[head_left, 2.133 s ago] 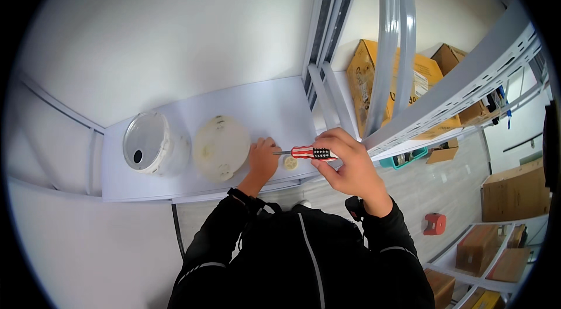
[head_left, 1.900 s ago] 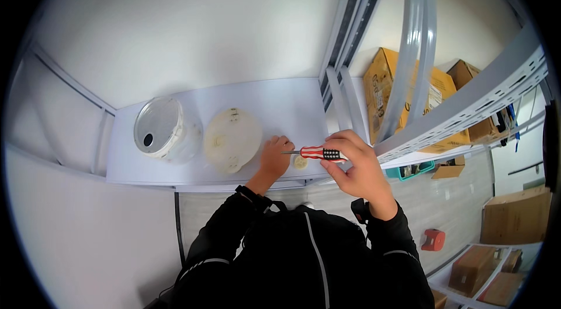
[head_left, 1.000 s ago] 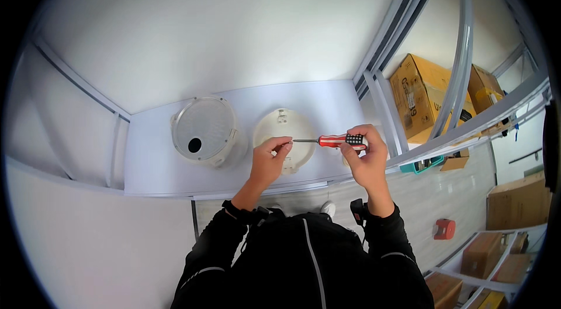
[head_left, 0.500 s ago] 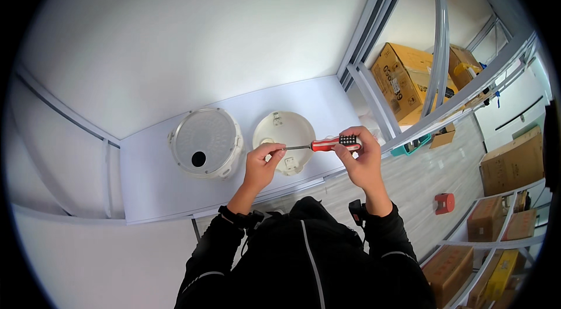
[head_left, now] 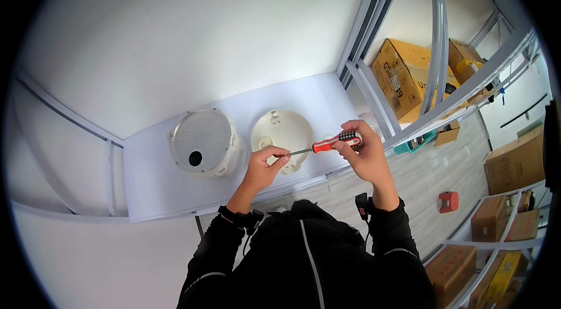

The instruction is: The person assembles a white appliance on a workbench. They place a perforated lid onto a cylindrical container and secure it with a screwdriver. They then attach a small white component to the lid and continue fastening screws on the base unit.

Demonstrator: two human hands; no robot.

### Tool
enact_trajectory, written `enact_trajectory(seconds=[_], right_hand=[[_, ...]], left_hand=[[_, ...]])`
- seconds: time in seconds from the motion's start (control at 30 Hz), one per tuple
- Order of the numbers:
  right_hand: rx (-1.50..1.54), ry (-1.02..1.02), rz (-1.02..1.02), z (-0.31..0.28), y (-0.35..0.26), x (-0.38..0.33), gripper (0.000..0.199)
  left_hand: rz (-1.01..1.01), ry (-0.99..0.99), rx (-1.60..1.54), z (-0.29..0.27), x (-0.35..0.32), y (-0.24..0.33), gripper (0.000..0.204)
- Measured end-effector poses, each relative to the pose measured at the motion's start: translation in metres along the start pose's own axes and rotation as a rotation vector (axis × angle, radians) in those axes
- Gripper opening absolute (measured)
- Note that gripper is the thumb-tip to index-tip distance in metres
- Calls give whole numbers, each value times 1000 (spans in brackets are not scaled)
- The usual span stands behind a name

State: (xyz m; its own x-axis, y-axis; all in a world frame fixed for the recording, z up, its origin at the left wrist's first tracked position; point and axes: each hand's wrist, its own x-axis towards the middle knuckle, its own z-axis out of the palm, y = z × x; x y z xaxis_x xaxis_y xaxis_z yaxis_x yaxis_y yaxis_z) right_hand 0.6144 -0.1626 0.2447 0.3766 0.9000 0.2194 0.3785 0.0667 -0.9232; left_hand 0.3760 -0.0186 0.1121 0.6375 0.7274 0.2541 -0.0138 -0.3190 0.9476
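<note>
A screwdriver with a red, white and black handle is held level in front of me. My right hand is closed round its handle. At the other end, my left hand pinches the shaft tip between thumb and fingers; whether a small part sits there is hidden. Below and beyond the hands lies a round, shallow cream plastic cover, its hollow side up, with clips at its rim. To its left stands a round white housing with a perforated grey top and one dark round hole.
Both round parts rest on a white table against a pale wall. Metal frame posts rise at the right. Past them are cardboard boxes, a teal bin, a red stool and shelves of cartons.
The screwdriver has tilted slightly, its tip end lower and nearer me. Both hands have shifted a little to the right, keeping their hold.
</note>
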Motion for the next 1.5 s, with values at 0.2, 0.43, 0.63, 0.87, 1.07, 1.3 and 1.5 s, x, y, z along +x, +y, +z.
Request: enact_trajectory(seconds=[0.2, 0.43, 0.63, 0.87, 1.07, 1.3, 1.5], right_hand=[[-114, -86, 60, -17, 4, 10, 32], [-252, -146, -96, -8, 24, 21, 32], [-252, -249, -151, -2, 48, 25, 32], [-260, -307, -205, -1, 66, 32, 31], [-258, -332, -227, 1, 75, 39, 32], [-254, -320, -260, 1, 82, 44, 31], [-250, -330, -234, -2, 84, 45, 30]], left_hand=[[-17, -112, 110, 20, 5, 7, 41], [-31, -126, 647, 41, 0, -8, 85], [-134, -125, 728, 51, -9, -31, 92], [-134, -45, 798, 67, -15, -39, 93], [-134, -38, 949, 78, -2, -36, 92], [-170, -43, 962, 81, 2, -37, 97], [-167, -40, 970, 82, 5, -38, 98]])
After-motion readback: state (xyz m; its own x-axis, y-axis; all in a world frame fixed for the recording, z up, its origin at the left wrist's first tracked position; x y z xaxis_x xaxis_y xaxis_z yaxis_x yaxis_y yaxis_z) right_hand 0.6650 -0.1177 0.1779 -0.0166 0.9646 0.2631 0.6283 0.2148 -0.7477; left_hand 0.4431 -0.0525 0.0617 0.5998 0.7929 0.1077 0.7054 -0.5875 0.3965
